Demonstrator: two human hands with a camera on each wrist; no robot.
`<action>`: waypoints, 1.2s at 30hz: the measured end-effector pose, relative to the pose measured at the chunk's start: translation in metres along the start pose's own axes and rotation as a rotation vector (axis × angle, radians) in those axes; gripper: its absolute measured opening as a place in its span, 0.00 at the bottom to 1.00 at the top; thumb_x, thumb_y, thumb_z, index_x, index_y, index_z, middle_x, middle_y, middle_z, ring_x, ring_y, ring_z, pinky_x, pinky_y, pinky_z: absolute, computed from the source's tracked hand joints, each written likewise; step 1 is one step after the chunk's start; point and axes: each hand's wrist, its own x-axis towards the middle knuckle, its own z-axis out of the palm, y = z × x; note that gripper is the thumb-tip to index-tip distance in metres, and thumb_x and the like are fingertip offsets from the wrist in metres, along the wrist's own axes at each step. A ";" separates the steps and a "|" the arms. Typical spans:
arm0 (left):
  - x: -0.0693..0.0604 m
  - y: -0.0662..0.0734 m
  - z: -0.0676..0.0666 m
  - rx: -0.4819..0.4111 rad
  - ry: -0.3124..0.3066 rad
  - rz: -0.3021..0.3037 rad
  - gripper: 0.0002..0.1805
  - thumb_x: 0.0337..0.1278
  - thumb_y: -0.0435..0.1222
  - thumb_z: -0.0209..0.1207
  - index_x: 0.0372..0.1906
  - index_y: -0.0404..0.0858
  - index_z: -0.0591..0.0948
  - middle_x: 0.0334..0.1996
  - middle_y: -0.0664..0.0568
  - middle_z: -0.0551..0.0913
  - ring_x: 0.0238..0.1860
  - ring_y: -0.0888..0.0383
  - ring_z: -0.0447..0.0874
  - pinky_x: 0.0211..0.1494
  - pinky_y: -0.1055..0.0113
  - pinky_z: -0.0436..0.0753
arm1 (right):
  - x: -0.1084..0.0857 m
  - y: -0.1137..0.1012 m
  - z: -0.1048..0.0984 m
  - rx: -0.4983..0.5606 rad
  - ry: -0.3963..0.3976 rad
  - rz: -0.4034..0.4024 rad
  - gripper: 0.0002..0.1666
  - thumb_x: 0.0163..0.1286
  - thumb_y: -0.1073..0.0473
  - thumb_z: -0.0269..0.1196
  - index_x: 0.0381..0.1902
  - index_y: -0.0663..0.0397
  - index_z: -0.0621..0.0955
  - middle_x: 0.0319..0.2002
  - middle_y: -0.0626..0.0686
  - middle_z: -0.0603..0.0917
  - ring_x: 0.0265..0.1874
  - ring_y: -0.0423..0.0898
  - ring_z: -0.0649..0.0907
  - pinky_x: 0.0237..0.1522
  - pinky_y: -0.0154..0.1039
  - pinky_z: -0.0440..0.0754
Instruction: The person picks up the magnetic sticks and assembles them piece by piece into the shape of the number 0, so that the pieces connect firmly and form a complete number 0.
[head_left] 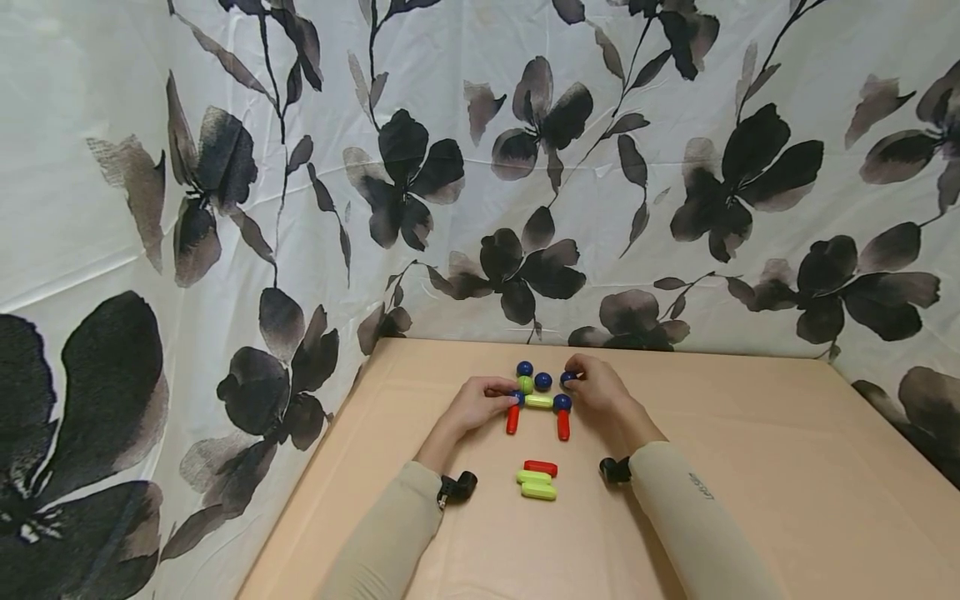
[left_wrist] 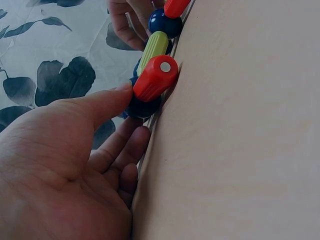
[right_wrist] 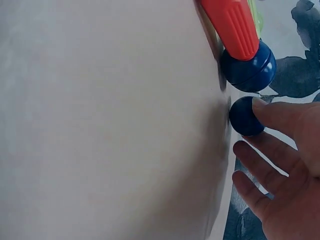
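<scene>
My left hand (head_left: 480,406) pinches a blue ball (left_wrist: 142,106) at the left corner of a small structure, thumb on one side and fingers on the other. A red stick (left_wrist: 156,78) and a yellow-green stick (head_left: 538,402) meet that ball. The yellow-green stick runs across to another blue ball (head_left: 562,402), from which a second red stick (head_left: 563,425) points toward me. My right hand (head_left: 603,392) holds a loose blue ball (right_wrist: 246,116) between thumb and fingers, just apart from the structure's right ball (right_wrist: 248,66).
Behind the structure lie a green ball (head_left: 525,384) and two blue balls, one farther back (head_left: 525,367) and one between the hands (head_left: 543,382). Nearer me, a red stick (head_left: 541,467) lies beside two yellow-green sticks (head_left: 538,492). A flowered cloth (head_left: 465,200) hangs behind the table (head_left: 750,467).
</scene>
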 end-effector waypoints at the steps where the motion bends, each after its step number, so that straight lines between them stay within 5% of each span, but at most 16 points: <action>1: 0.000 -0.001 0.000 0.000 0.001 0.001 0.15 0.67 0.37 0.68 0.56 0.41 0.89 0.49 0.52 0.90 0.46 0.59 0.84 0.52 0.64 0.82 | 0.000 0.000 0.000 0.000 0.000 0.004 0.15 0.76 0.63 0.64 0.58 0.59 0.81 0.55 0.62 0.85 0.55 0.60 0.83 0.62 0.59 0.80; 16: -0.002 0.000 0.000 -0.005 -0.006 -0.017 0.15 0.66 0.37 0.69 0.56 0.41 0.89 0.49 0.52 0.90 0.46 0.59 0.84 0.51 0.66 0.82 | -0.012 -0.001 -0.006 0.006 0.013 0.019 0.23 0.78 0.61 0.61 0.68 0.59 0.77 0.62 0.63 0.78 0.61 0.63 0.78 0.67 0.62 0.76; 36: 0.002 -0.006 0.001 0.000 0.000 0.002 0.15 0.66 0.38 0.69 0.56 0.42 0.89 0.48 0.53 0.90 0.45 0.59 0.85 0.49 0.67 0.83 | -0.048 -0.009 -0.018 0.122 0.041 -0.219 0.21 0.71 0.63 0.70 0.60 0.55 0.84 0.54 0.56 0.87 0.46 0.50 0.84 0.55 0.49 0.85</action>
